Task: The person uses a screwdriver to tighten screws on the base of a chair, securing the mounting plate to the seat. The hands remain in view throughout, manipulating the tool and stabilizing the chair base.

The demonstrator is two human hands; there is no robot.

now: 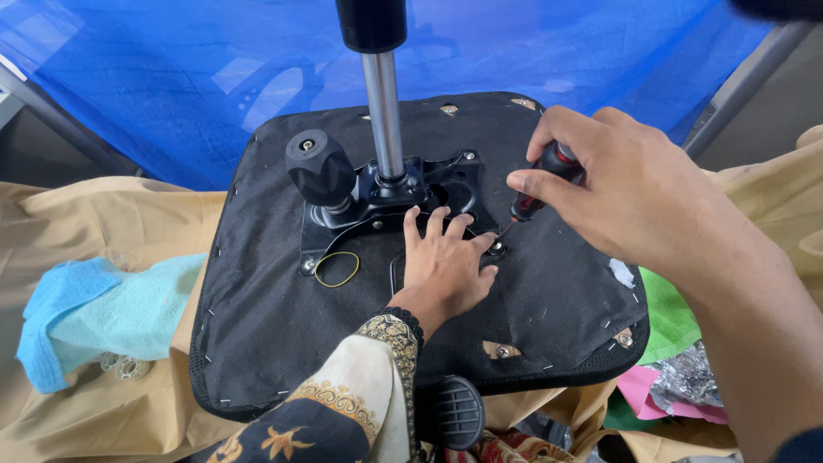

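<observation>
mostly, the right hand (634,193) wraps shut around a screwdriver (542,182), hiding most of the handle; its thin tip by the bracket (446,193) edge is hard to make out. the left hand (446,261) lies flat, fingers apart, on the seat base (257,326) beside that tip, holding nothing. the gas post (383,111) is cut off at the top. a yellow band (336,268) lies near the knob (319,167).

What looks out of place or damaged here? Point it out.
A yellow rubber band lies loose on the upturned chair seat's black underside fabric. That fabric is torn open near the lower right edge, exposing a bolt. Nothing else stands out.
</observation>
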